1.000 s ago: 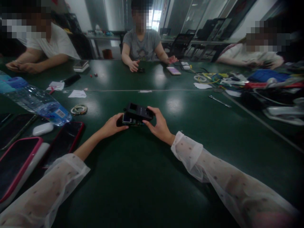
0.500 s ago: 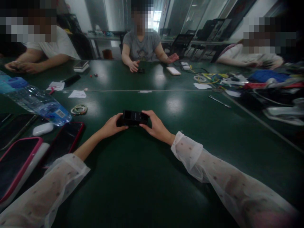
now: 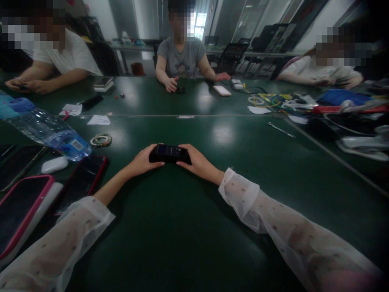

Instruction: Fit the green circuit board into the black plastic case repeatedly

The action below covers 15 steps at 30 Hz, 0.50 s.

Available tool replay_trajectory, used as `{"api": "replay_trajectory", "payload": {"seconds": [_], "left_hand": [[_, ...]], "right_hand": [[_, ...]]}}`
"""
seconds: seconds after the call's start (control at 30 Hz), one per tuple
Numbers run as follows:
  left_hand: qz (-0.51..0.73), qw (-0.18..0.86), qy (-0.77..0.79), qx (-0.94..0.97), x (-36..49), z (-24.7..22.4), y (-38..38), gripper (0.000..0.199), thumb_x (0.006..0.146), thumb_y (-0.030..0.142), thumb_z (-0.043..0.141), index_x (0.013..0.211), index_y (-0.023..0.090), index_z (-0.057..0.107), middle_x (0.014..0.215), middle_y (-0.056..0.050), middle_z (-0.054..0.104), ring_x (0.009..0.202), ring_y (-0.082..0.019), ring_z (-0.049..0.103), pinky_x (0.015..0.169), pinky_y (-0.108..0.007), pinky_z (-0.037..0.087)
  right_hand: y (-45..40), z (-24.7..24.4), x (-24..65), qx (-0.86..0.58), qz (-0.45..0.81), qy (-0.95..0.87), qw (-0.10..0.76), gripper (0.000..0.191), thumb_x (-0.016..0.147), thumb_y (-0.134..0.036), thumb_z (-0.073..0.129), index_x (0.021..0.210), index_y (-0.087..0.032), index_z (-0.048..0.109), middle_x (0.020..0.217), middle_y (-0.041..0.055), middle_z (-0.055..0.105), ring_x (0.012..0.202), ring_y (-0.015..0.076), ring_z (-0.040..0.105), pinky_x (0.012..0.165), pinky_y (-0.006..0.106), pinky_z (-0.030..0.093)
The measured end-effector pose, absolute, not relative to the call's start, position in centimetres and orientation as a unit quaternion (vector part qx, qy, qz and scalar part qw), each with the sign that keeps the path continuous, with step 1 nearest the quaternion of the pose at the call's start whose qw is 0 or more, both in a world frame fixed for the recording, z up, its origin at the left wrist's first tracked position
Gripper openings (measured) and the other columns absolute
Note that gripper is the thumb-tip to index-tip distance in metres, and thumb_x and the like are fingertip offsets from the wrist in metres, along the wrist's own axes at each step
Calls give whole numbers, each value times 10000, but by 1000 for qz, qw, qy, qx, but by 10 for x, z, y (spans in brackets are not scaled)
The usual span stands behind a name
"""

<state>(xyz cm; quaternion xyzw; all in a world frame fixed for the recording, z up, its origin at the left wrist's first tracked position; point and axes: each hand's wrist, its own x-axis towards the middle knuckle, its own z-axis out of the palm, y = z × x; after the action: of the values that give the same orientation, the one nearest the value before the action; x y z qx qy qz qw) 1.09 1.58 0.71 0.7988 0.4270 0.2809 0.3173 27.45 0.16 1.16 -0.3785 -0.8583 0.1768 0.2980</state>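
Observation:
A small black box-shaped electronic device [image 3: 170,151], with a little dark screen and tiny white markings, is between my two hands just above or on the dark green table [image 3: 182,227]. My left hand [image 3: 146,159] grips its left end, thumb along the near edge. The other end is held by my right hand [image 3: 197,160], its thumb also on the near side. The fingers behind the device are partly hidden. Whether its underside touches the table I cannot tell.
To the left lie a water bottle [image 3: 51,129], a beaded bracelet [image 3: 101,140], a red-edged phone [image 3: 82,182], a pink-cased phone [image 3: 24,211] and a white earbud case [image 3: 54,165]. A wrench [image 3: 281,129] and tangled cables [image 3: 270,100] lie right. Three people sit around the table.
The device has tilted between my hands, so its screen and markings face me differently. Both hands stay on its ends. Across the table, a person's hand has lowered towards the tabletop.

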Motion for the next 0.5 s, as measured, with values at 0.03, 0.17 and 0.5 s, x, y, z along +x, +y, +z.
{"api": "replay_trajectory", "payload": {"seconds": [0.03, 0.17, 0.5], "left_hand": [[282, 317, 426, 799, 11, 7, 16, 689, 770, 398, 724, 1363, 224, 420, 1343, -122, 540, 1236, -314, 517, 1039, -505, 387], [281, 319, 426, 799, 10, 5, 17, 664, 780, 397, 714, 1353, 226, 426, 1334, -121, 547, 1225, -312, 526, 1028, -509, 397], [291, 313, 424, 799, 9, -2, 20, 683, 766, 404, 726, 1354, 233, 421, 1339, -118, 544, 1233, -311, 520, 1036, -513, 387]], "right_hand": [[2, 12, 275, -377, 176, -859, 298, 550, 844, -347, 641, 1317, -226, 387, 1231, 114, 550, 1123, 263, 577, 943, 480, 516], [2, 11, 275, -372, 173, -861, 301, 552, 842, -348, 645, 1314, -212, 391, 1230, 122, 550, 1120, 261, 576, 949, 468, 512], [5, 9, 275, -366, 163, -867, 296, 597, 855, -360, 630, 1362, -214, 352, 1237, 129, 543, 1137, 274, 565, 982, 497, 485]]}}
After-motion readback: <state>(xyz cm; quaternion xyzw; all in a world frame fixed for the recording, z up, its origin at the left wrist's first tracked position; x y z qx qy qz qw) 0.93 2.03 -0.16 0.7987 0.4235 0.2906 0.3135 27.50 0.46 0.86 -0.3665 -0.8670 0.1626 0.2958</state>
